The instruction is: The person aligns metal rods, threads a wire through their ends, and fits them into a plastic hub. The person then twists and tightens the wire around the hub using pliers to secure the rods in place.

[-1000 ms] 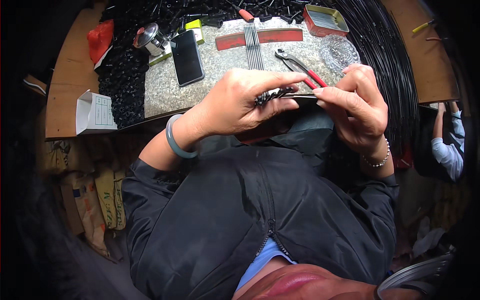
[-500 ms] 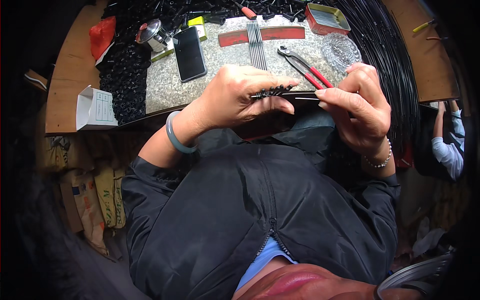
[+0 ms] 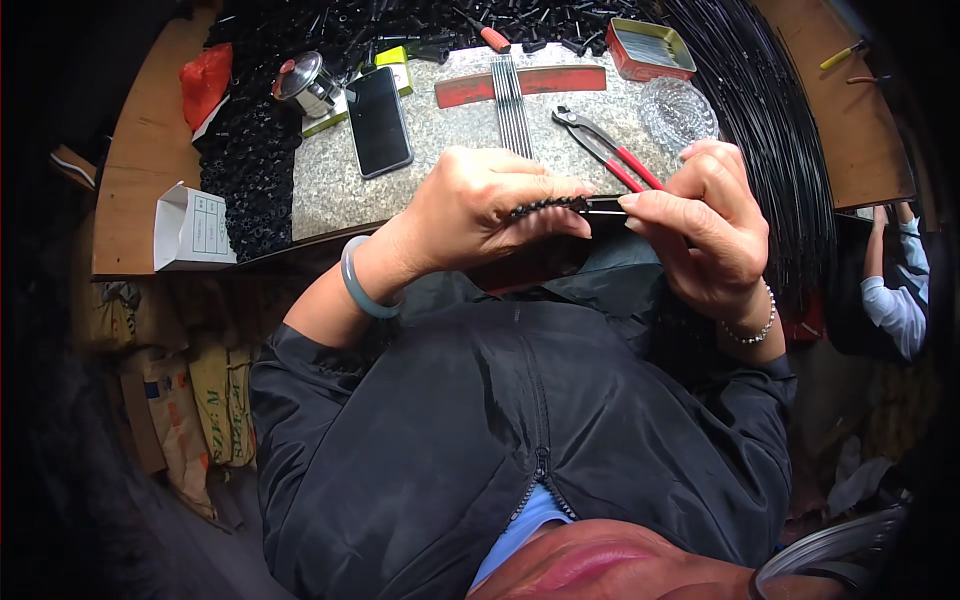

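Black pieces [image 3: 550, 207], 1 o'clock: semi-gloss, plastic-looking; rod [image 3: 605, 212], 2 o'clock: smooth shiny metal; phone [image 3: 380, 122], 11 o'clock: glossy, glass-like face; pliers [image 3: 568, 118], 1 o'clock: dark metal, smooth red plastic-looking grips [image 3: 637, 167]; bowl [image 3: 678, 110], 1:30: clear, faceted, glass-like; tabletop [image 3: 140, 170], 10 o'clock: smooth wood; jacket [image 3: 430, 420], 6 o'clock: black cloth, faint sheen.

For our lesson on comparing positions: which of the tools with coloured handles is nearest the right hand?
The pincers, whose two red handles point toward the right hand; the orange-handled tool lies farther back, the yellow-handled tool farther right.
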Demonstrator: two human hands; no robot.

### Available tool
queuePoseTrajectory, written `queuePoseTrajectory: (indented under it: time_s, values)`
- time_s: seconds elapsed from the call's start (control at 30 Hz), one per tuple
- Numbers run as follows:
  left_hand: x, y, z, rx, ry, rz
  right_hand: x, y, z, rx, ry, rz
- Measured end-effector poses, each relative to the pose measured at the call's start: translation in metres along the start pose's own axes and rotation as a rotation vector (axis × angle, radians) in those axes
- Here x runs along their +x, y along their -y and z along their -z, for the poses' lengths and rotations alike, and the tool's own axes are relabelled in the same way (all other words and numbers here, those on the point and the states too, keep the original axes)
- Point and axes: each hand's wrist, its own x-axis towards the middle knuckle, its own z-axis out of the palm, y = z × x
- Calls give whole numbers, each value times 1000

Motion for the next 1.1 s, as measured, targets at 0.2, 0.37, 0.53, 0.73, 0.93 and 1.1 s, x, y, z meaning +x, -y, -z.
queuePoseTrajectory:
  time_s: [0.2, 0.37, 0.53, 0.73, 0.93, 1.1]
  values:
    - [3, -1, -3, 78, -69, -60, 0, 0, 4, 6, 23, -24]
    - [5, 0, -2, 79, -92, -83, 3, -2, 5, -19, -27, -29]
    - [4, 0, -2, 89, -97, -78, 3, 2, 6, -11, 9, -67]
    - [2, 0, -3, 100, -91, -84, 3, 2, 6, -12, 20, -63]
    - [2, -1, -3, 94, -88, -86, 2, 2, 6, -12, 6, -68]
    - [1, -1, -4, 116, -84, -81, 3, -2, 2, -15, -24, 4]
